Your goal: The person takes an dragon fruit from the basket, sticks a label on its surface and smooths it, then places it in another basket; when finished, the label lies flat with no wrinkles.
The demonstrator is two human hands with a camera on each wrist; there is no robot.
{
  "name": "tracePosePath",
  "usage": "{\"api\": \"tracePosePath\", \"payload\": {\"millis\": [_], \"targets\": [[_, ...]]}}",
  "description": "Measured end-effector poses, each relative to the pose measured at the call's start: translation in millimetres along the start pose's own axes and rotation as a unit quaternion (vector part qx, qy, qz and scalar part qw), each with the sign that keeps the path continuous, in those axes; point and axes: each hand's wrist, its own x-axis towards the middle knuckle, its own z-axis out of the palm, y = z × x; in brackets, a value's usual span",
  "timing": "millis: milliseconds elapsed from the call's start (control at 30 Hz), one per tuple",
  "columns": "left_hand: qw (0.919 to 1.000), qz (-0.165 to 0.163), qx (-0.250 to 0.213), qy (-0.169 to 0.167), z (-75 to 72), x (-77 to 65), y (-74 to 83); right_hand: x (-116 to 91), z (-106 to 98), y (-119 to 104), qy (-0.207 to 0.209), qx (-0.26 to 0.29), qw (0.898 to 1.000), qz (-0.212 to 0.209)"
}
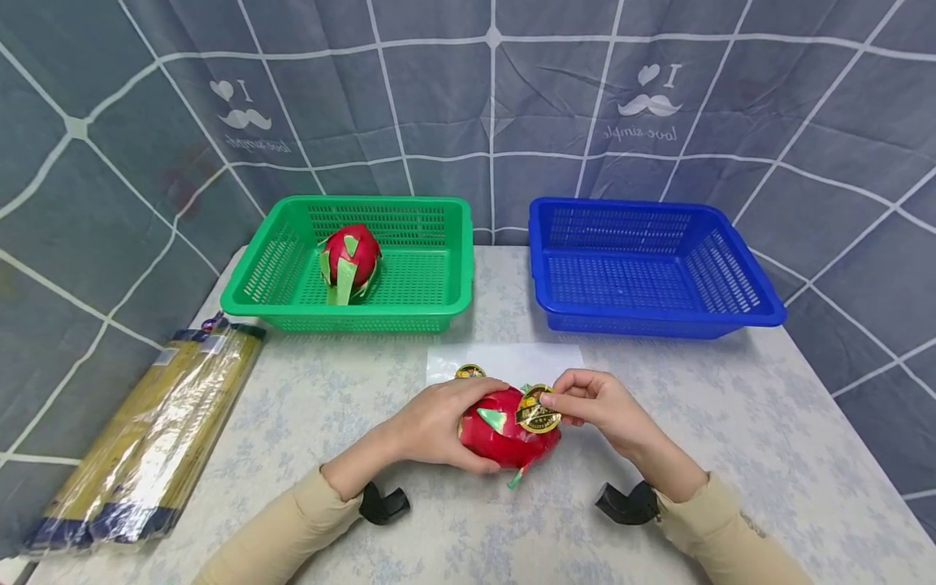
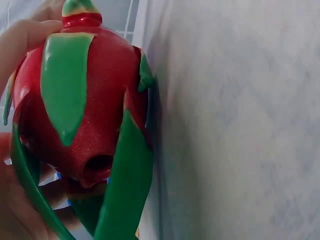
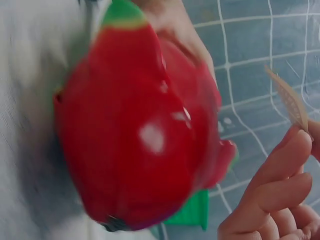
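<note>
My left hand (image 1: 441, 422) grips a red dragon fruit (image 1: 500, 443) with green leaf scales, low over the table. In the left wrist view, thumb and fingers wrap one side of the dragon fruit (image 2: 107, 110), and a dark hole shows at its lower end. Between thumb and fingertips, my right hand (image 1: 603, 406) pinches a round black and gold sticker (image 1: 539, 410) by its edge. The right wrist view shows the sticker (image 3: 289, 97) edge-on, apart from the fruit. A white sheet (image 1: 512, 357) with another round sticker (image 1: 470, 371) lies just behind the fruit.
A green basket (image 1: 351, 313) at the back left holds another dragon fruit (image 1: 353, 256). Back right stands a blue basket (image 1: 658, 317). Long clear packs (image 1: 157, 431) of yellow sticks lie along the left edge. A grey tile-patterned cloth (image 1: 439, 97) hangs behind the table.
</note>
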Motion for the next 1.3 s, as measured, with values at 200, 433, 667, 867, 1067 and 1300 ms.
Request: {"api": "tracePosePath", "payload": {"millis": [200, 433, 667, 867, 1067, 1300], "targets": [[0.9997, -0.018, 0.003, 0.016, -4.3, -0.7, -4.7, 1, 10, 7, -0.019, 0.016, 0.999, 0.033], [0.999, -0.029, 0.026, 0.02, -7.1, -3.0, -6.6, 3, 14, 14, -0.004, 0.008, 0.998, 0.058], [0.9986, -0.037, 0.031, 0.021, -7.8, -3.2, -6.1, 5, 18, 18, 0.019, -0.007, 0.997, 0.077], [0.9983, -0.042, 0.034, 0.023, -8.4, -3.4, -6.3, 5, 22, 20, 0.03, -0.023, 0.998, 0.054], [0.9981, -0.048, 0.035, 0.018, -8.3, -3.8, -6.9, 3, 25, 20, 0.038, -0.039, 0.998, 0.043], [0.9989, -0.046, 0.009, -0.002, -7.9, -4.4, -8.1, 2, 27, 19, 0.047, -0.083, 0.995, 0.007]]}}
